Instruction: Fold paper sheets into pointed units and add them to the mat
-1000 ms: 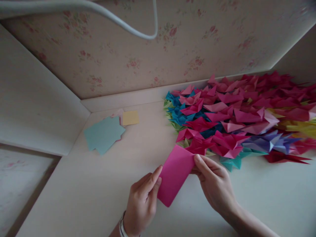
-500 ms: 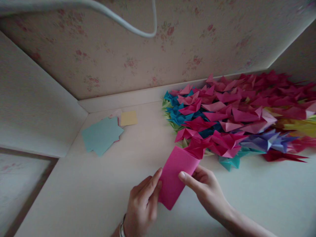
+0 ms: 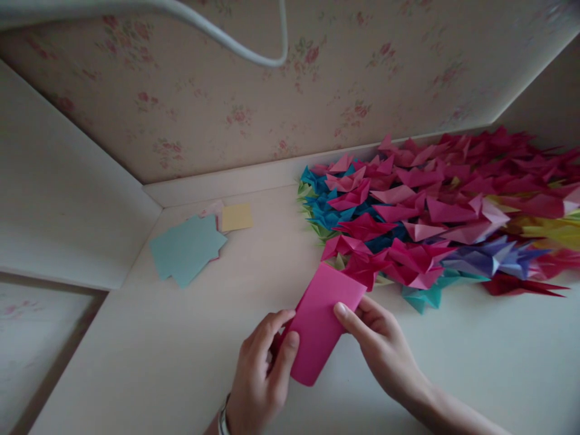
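Magenta origami paper (image 3: 322,323), held between both hands above the white desktop (image 3: 136,356).
With my left hand (image 3: 265,362) I am pinching its left edge, thumb pressing on the upper face and index finger curling at the rim; my right hand (image 3: 389,341) is gripping the right edge nearer the far end, thumb on top, fingers tucking underneath. Both grips are narrow, closing on thin paper; holding opposite edges is probably steadying the rectangle and stopping what look like doubled layers from slipping. Its far end is overlapping the piled origami cranes (image 3: 408,226) in view; whether it is touching them, I cannot tell. Pale teal sheets (image 3: 188,248) and a yellow paper square (image 3: 237,216) are lying well apart leftward, perhaps leaving my hands room.
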`<control>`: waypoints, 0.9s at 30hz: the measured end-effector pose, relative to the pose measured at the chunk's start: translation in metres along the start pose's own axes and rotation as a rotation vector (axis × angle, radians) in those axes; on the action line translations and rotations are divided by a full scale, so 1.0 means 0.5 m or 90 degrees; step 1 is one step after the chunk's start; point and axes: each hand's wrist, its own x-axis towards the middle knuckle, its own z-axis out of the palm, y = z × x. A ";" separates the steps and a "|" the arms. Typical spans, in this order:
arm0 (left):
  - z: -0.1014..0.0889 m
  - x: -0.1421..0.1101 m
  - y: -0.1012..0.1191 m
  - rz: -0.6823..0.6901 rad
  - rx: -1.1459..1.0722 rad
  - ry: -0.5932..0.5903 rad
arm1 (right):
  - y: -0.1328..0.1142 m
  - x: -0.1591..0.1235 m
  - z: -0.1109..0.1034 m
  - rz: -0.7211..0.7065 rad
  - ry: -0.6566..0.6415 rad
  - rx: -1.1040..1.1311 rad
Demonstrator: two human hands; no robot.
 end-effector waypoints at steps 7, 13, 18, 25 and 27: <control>-0.010 0.023 0.022 -0.069 -0.183 -0.154 | 0.006 0.003 -0.005 -0.008 0.004 -0.036; -0.021 0.037 0.008 -0.101 -0.250 -0.159 | 0.008 0.006 -0.004 -0.002 -0.046 -0.039; -0.024 0.036 0.003 -0.127 -0.292 -0.158 | 0.010 0.002 -0.003 0.002 -0.057 -0.056; -0.022 0.037 0.004 -0.170 -0.333 -0.137 | 0.005 -0.009 0.006 0.057 -0.160 0.000; -0.020 0.037 0.004 -0.177 -0.334 -0.144 | 0.007 -0.011 0.009 0.059 -0.164 -0.016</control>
